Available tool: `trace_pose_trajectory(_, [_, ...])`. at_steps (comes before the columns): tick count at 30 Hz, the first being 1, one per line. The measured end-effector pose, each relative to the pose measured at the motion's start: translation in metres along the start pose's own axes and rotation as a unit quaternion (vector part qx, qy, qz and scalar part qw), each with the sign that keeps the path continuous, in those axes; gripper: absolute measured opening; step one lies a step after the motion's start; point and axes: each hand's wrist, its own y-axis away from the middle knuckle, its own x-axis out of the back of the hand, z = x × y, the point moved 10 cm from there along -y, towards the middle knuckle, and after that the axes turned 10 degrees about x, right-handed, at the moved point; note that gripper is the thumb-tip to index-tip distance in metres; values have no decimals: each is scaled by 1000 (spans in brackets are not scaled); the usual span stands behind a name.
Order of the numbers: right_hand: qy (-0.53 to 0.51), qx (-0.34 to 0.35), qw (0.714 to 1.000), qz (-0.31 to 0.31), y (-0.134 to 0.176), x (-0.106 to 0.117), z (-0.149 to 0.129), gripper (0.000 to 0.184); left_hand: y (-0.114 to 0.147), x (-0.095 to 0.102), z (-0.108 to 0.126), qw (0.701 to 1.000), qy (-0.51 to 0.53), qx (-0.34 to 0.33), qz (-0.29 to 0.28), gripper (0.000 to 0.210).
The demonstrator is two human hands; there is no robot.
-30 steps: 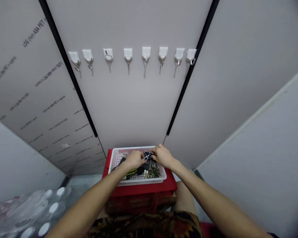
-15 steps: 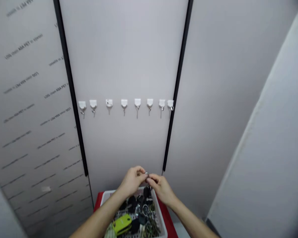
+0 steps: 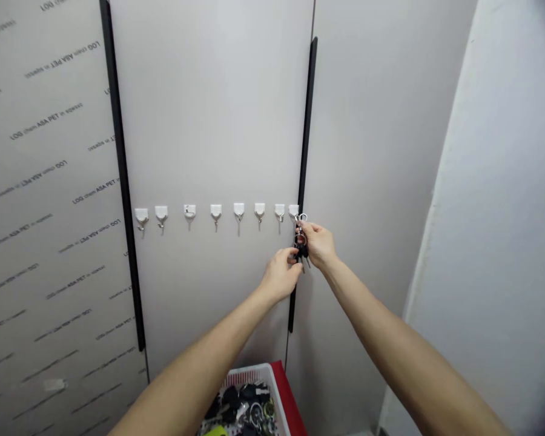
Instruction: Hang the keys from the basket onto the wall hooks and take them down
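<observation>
My right hand (image 3: 321, 243) pinches a metal key ring, its fingers closed, beside the rightmost hook (image 3: 293, 211). A bunch of keys (image 3: 303, 251) with black heads dangles from the ring, metal blades pointing down. A loop of the ring shows above my fingertips, close to the hook; I cannot tell whether it is over it. My left hand (image 3: 281, 274) is just left of the keys, thumb and fingers curved and a little apart. Its fingertips are close to the black key heads, and whether they touch is unclear.
Several white adhesive hooks, such as one (image 3: 215, 211) near the middle, run in a row across the pale panel (image 3: 209, 121). Dark handle strips (image 3: 306, 127) border it. Below, a white basket (image 3: 279, 399) of keys stands on a red surface (image 3: 293, 406). A wall (image 3: 495, 212) rises at right.
Both hands have risen from just above the basket to the rightmost hook. The keys are now lifted with my right hand, and my left hand's fingers have parted. The view has shifted.
</observation>
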Motion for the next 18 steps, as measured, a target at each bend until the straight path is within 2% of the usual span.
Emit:
trace_pose_trajectory(2, [-5,-30,1000,-8,-7,0,6,20,-4,-3,5,1000,-19,0,-5,35])
trace_pose_trajectory(6, [-12,-78,996,-27,-10,-3,23,21,-6,-10,-1,999,-41,9,-16,38])
trace_pose_trajectory(12, [21,-85,996,-33,-8,-1,40,22,-4,-10,-16,998,-49,23,-20,40])
trace_pose_trajectory(15, [126,-22,992,-17,-9,14,36,19,7,-7,-41,998,-33,52,-28,40])
trace_pose_trajectory(18, [248,65,966,21,3,36,27,21,32,-4,-93,993,-18,108,-39,37])
